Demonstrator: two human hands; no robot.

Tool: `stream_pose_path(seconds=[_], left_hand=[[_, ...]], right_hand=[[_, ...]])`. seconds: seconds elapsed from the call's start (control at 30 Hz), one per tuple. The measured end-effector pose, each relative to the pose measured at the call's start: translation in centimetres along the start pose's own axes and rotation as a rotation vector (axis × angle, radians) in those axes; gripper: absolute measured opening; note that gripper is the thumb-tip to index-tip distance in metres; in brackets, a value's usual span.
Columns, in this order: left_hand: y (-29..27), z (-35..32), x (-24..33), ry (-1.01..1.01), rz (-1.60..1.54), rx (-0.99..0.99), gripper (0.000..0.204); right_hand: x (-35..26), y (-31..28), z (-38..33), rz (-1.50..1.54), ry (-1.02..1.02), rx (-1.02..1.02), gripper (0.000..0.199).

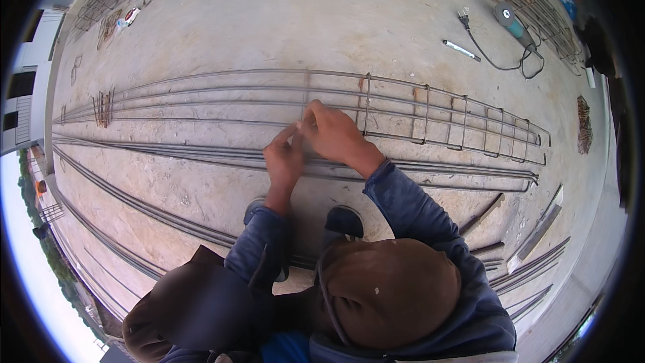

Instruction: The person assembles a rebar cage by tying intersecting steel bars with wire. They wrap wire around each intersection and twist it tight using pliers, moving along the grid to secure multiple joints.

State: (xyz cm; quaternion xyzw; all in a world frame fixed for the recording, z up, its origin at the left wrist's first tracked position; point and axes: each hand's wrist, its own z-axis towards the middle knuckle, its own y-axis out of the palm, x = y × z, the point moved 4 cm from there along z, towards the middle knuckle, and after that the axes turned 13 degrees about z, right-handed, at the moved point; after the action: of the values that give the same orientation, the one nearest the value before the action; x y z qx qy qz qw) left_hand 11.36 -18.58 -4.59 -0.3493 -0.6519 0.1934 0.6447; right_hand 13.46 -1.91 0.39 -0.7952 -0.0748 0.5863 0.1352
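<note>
hands [309, 144] on rebar cage [430, 117], concrete floor [282, 20]

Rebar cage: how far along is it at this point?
About half, judging by what shows. Done: the right stretch of the rebar cage already carries a row of stirrups. In hand: the left hand and right hand work at one stirrup mid-length. Left: the long bars to the left run nearly bare.

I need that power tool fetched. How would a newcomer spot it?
Follow the rebar cage on the concrete floor to its far right end. Beyond it lies the angle grinder: teal body, round disc, black cord looping beside a white marker.
</note>
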Motion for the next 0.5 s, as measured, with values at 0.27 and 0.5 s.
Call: stream_pose_path(seconds=[0.27, 0.5], left_hand=[[1.4, -0.2, -1.2, -0.1, -0.384, 0.036, 0.033], [1.8, -0.3, -0.5, -0.195, -0.408, -0.036, 0.036]], right_hand=[[0.6, 0.6, 1.0, -0.078, 0.165, -0.132, 0.042], [2.6, 0.4, 1.4, -0.075, 0.174, -0.039, 0.032]])
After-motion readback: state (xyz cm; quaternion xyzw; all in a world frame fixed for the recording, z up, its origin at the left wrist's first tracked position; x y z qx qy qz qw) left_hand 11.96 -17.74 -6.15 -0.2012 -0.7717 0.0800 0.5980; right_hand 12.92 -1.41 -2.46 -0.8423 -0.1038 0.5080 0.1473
